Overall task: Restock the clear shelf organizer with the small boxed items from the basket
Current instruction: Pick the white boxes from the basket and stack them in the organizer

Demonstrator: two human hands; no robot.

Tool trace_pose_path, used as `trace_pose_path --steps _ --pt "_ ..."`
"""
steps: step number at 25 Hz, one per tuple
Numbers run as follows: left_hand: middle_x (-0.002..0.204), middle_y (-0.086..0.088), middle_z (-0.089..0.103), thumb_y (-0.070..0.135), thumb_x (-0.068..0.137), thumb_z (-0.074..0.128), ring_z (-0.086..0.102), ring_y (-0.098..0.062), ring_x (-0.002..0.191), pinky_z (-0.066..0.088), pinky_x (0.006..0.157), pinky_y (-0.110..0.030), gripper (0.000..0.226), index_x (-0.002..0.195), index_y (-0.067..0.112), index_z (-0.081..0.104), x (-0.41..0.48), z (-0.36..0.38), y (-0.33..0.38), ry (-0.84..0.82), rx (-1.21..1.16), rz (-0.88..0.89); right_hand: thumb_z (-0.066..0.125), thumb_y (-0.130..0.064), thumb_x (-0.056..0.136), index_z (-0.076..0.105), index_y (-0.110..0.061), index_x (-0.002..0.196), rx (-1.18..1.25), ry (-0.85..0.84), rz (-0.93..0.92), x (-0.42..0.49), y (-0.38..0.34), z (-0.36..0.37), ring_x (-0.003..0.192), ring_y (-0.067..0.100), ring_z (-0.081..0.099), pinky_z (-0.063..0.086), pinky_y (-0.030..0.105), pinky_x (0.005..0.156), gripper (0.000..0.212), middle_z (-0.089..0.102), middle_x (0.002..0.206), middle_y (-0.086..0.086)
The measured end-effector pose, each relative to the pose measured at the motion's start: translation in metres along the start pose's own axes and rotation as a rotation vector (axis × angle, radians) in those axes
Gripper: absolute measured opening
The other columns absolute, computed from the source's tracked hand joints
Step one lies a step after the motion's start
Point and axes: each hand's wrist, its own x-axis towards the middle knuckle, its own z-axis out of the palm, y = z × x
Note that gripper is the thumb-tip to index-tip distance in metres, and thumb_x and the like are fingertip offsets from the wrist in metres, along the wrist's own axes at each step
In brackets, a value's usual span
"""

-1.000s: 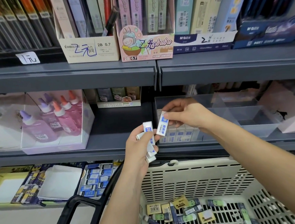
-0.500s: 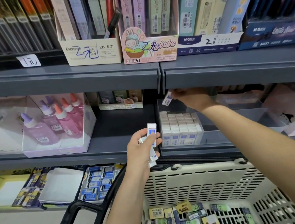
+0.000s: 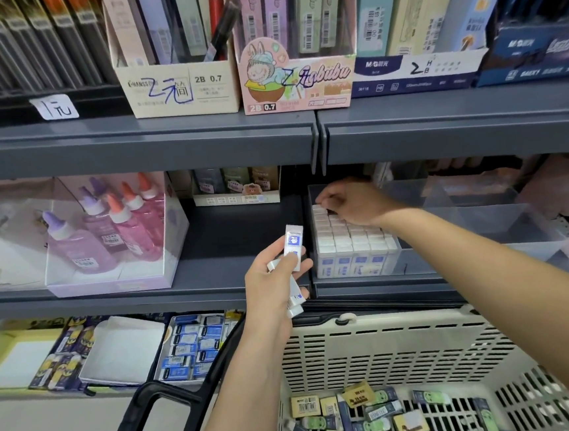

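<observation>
White card with a blue printed panel makes up the small boxes (image 3: 293, 245) in the left hand (image 3: 272, 285); it clamps a short stack between thumb and curled fingers; the top one stands upright above the knuckles, the others poke out below the palm; each is slim, square-ended and glossy. That hand hangs just off the front edge of the grey metal shelf (image 3: 213, 280), near the basket's rear left corner.

On the shelf, the right hand (image 3: 357, 203) reaches into the clear organizer (image 3: 467, 233), at the back left corner of its leftmost compartment; its fingers bend down onto the rear row, and I cannot tell whether they pinch anything, since they hide what lies under them. The shelved boxes (image 3: 347, 240) fill that compartment in tight upright rows; their white tops form a grid, and blue labels show through the smooth see-through front wall.

Below the shelf, the cream plastic basket (image 3: 390, 343) has slotted walls and a black handle (image 3: 149, 419); loose boxes (image 3: 362, 414) in yellow, green and dark blue lie jumbled on its floor. Toward the shelf's left edge, pink and purple bottles (image 3: 105, 231) stand in a clear-fronted tray.
</observation>
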Motion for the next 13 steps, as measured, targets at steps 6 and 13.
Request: trace_pose_path --steps 6,13 --pt "0.088 0.002 0.075 0.010 0.089 0.060 0.071 -0.014 0.084 0.044 0.043 -0.021 0.016 0.099 0.021 0.066 0.000 -0.001 -0.002 -0.017 -0.029 0.005 0.057 -0.026 0.090 0.063 -0.030 0.105 0.301 -0.053 -0.117 -0.038 -0.036 -0.005 0.091 0.006 0.060 0.047 0.019 0.082 0.017 0.062 0.092 -0.015" --pt "0.082 0.001 0.073 0.015 0.089 0.062 0.068 -0.012 0.065 0.043 0.041 -0.021 0.009 0.095 0.018 0.067 0.000 0.000 -0.001 -0.027 -0.077 -0.003 0.062 -0.013 0.087 0.064 -0.030 0.091 0.523 -0.006 -0.054 -0.040 -0.030 -0.012 0.080 0.002 0.064 0.052 0.012 0.073 0.017 0.068 0.097 -0.003"
